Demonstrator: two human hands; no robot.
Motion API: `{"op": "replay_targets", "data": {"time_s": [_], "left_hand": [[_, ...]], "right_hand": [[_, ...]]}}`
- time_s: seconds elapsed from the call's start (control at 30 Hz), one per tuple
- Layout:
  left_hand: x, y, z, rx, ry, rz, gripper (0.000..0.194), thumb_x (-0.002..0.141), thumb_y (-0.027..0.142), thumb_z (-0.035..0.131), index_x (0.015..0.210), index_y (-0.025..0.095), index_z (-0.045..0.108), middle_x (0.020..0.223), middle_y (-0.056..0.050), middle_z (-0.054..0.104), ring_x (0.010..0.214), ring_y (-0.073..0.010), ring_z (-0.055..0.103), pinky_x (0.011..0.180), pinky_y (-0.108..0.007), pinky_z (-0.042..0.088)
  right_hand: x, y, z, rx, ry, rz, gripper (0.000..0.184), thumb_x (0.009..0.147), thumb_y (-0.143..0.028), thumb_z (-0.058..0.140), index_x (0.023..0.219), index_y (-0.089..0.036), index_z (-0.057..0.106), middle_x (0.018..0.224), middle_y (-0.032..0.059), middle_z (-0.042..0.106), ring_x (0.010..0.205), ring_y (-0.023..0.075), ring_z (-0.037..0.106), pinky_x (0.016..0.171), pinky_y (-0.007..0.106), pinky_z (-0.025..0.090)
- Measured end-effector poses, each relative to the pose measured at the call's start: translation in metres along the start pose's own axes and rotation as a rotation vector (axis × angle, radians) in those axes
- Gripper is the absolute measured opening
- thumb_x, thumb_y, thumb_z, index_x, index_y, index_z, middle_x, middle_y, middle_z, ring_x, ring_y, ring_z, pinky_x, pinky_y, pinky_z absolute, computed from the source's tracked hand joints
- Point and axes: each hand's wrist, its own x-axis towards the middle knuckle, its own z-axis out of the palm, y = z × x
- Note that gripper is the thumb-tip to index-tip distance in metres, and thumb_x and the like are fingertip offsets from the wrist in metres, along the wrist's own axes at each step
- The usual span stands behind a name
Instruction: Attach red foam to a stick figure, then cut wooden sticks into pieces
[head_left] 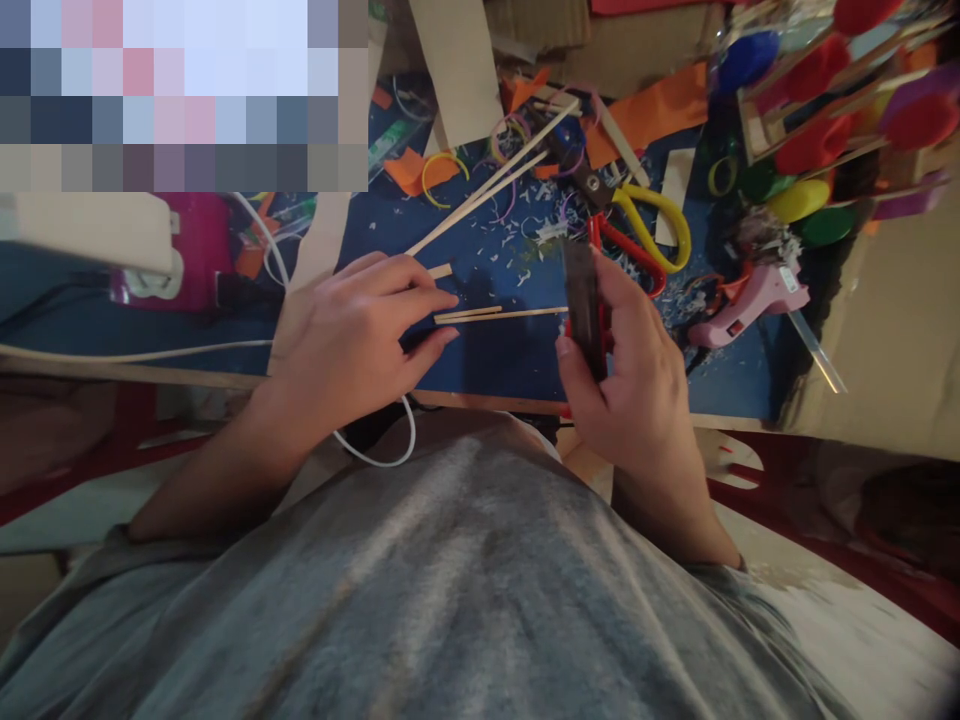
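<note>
My left hand (360, 335) rests on the blue work mat (487, 360), fingers curled together and pinching the left end of thin wooden sticks (499, 314) that lie flat across the mat. A short stick piece (440, 271) pokes out above the fingers. My right hand (637, 385) is wrapped round a dark, flat cutter-like tool (583, 300), held upright with its tip just above the right end of the sticks. Red handles (626, 250) show behind that hand.
Yellow-handled scissors (652, 215) and a pink glue gun (750, 300) lie right of the hands. Long sticks (487, 190), rubber bands, orange paper scraps (652, 110) and shavings litter the mat. A stick frame with coloured discs (832, 110) stands far right. A white cable (150, 352) runs left.
</note>
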Motion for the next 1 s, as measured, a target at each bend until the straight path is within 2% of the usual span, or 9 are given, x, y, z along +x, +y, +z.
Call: {"op": "replay_targets", "data": {"time_s": [0.13, 0.27, 0.33, 0.47, 0.6, 0.87, 1.0], "left_hand": [[0.002, 0.002, 0.002, -0.007, 0.017, 0.036, 0.019, 0.109, 0.034, 0.078, 0.123, 0.024, 0.087, 0.119, -0.008, 0.085, 0.11, -0.0274, 0.081, 0.1, -0.043, 0.069], [0.005, 0.004, 0.002, -0.036, -0.015, 0.016, 0.02, 0.11, 0.032, 0.076, 0.126, 0.026, 0.086, 0.123, -0.008, 0.085, 0.116, -0.03, 0.081, 0.103, -0.047, 0.068], [0.006, 0.004, 0.003, -0.056, -0.028, -0.001, 0.019, 0.111, 0.033, 0.073, 0.124, 0.029, 0.087, 0.123, -0.007, 0.085, 0.116, -0.0303, 0.081, 0.102, -0.047, 0.067], [0.008, 0.003, 0.005, -0.056, 0.002, 0.032, 0.018, 0.111, 0.029, 0.074, 0.121, 0.024, 0.088, 0.118, -0.009, 0.085, 0.112, -0.0305, 0.081, 0.098, -0.047, 0.067], [0.008, 0.002, 0.008, -0.043, 0.054, 0.088, 0.016, 0.11, 0.026, 0.074, 0.116, 0.02, 0.088, 0.112, -0.01, 0.085, 0.107, -0.0302, 0.081, 0.092, -0.047, 0.068], [0.009, 0.001, 0.013, -0.086, 0.088, 0.107, 0.015, 0.111, 0.025, 0.074, 0.114, 0.021, 0.088, 0.11, -0.009, 0.085, 0.113, -0.0297, 0.083, 0.097, -0.046, 0.068], [0.009, 0.001, 0.013, -0.105, 0.053, 0.064, 0.017, 0.113, 0.028, 0.072, 0.114, 0.028, 0.089, 0.111, -0.006, 0.085, 0.114, -0.029, 0.082, 0.099, -0.047, 0.067]], "right_hand": [[-0.007, 0.001, -0.001, 0.076, -0.008, 0.087, 0.077, 0.113, -0.023, 0.055, 0.184, -0.035, 0.03, 0.173, 0.0162, 0.063, 0.146, 0.038, 0.075, 0.118, 0.062, 0.068], [-0.015, 0.006, 0.004, 0.171, 0.012, 0.137, 0.079, 0.111, -0.029, 0.06, 0.184, -0.038, 0.03, 0.154, 0.0132, 0.071, 0.117, 0.0316, 0.083, 0.098, 0.055, 0.075], [-0.018, 0.008, 0.006, 0.197, 0.028, 0.135, 0.079, 0.11, -0.032, 0.062, 0.183, -0.039, 0.031, 0.149, 0.0119, 0.073, 0.111, 0.0309, 0.082, 0.094, 0.056, 0.075], [-0.02, 0.011, 0.01, 0.221, 0.03, 0.112, 0.079, 0.111, -0.032, 0.063, 0.183, -0.041, 0.031, 0.159, 0.012, 0.07, 0.122, 0.0348, 0.082, 0.103, 0.063, 0.074], [-0.018, 0.011, 0.01, 0.213, 0.015, 0.067, 0.083, 0.108, -0.031, 0.07, 0.182, -0.04, 0.033, 0.163, 0.0111, 0.069, 0.125, 0.0353, 0.082, 0.105, 0.06, 0.075], [-0.016, 0.01, 0.012, 0.183, 0.043, 0.033, 0.08, 0.106, -0.024, 0.071, 0.179, -0.035, 0.04, 0.162, 0.0126, 0.073, 0.119, 0.0337, 0.084, 0.102, 0.058, 0.076], [-0.016, 0.011, 0.011, 0.167, 0.04, 0.03, 0.08, 0.106, -0.024, 0.072, 0.178, -0.035, 0.04, 0.164, 0.0128, 0.071, 0.119, 0.0334, 0.084, 0.101, 0.058, 0.076]]}}
